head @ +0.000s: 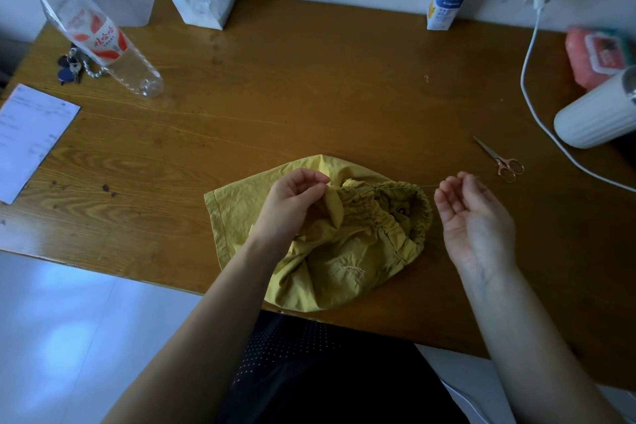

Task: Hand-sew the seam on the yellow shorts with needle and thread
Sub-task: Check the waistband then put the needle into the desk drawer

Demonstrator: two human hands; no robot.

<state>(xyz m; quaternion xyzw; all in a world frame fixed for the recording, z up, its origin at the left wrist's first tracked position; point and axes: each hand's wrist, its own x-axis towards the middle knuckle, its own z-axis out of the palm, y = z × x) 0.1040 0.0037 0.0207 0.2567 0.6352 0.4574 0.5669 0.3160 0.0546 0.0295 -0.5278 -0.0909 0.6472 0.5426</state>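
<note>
Both forearms reach over the wooden table's [309,96] near edge; the left hand [292,203] pinches a fold of the yellow shorts [344,251] lying crumpled there; the right hand [471,213], palm up, pinches the needle [476,178], thread [406,186] taut back to the waistband; scissors [500,160] lie just beyond.

A home desk: a wooden table [309,86] against a white wall, with keys [70,67], a water bottle [99,34], paper [29,134], scissors [499,160], a charger cable [530,79] and a tissue pack [597,57].
</note>
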